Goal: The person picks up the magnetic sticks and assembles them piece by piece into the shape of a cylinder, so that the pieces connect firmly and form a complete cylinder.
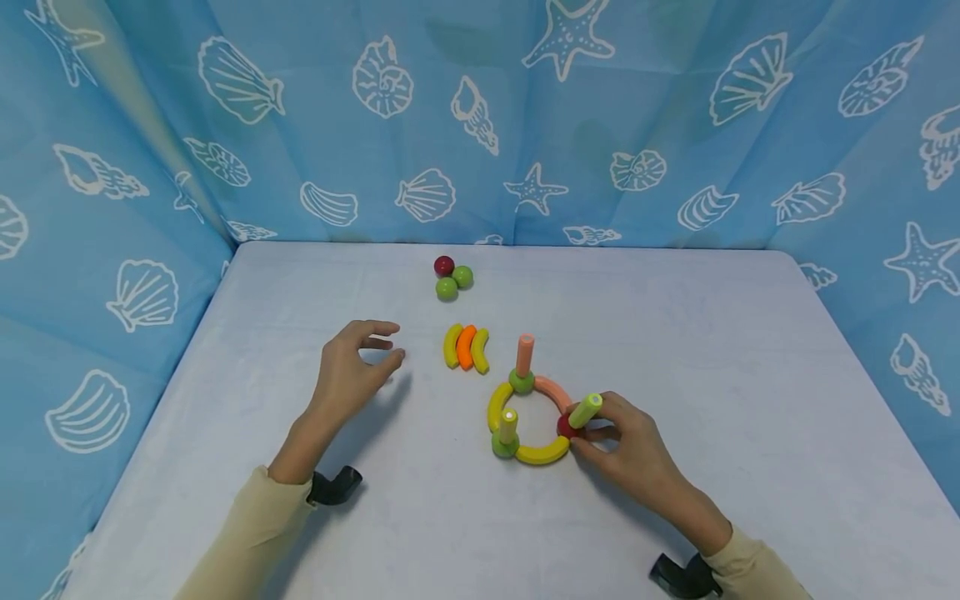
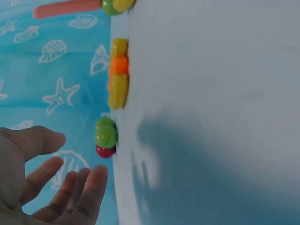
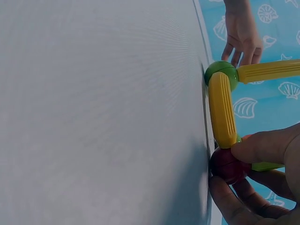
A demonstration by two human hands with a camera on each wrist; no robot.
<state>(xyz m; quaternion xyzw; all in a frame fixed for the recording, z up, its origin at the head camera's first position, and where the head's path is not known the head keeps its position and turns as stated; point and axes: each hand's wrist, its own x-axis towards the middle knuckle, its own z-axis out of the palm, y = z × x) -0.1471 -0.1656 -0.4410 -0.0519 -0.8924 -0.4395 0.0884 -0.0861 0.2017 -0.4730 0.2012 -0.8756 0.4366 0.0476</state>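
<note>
On the white table, three curved rods and three balls form a ring. A yellow curved rod [image 1: 543, 452] lies at its front, and a salmon curved rod [image 1: 553, 392] at its far right. Straight rods rise from the balls: a pink one [image 1: 524, 356], a yellow one [image 1: 508, 425] and a light green one [image 1: 586, 409] leaning right. My right hand [image 1: 633, 442] pinches the dark red ball [image 3: 229, 166] at the ring's right side, thumb beside the yellow rod's end. Raised over the table left of the ring, my left hand [image 1: 352, 371] holds nothing, its fingers apart and slightly bent.
Behind the ring lie two loose yellow curved rods with an orange curved rod [image 1: 466, 347] between them. Farther back sit a red ball [image 1: 444, 266] and two green balls [image 1: 447, 289]. A blue shell-print curtain [image 1: 480, 192] hangs behind the table.
</note>
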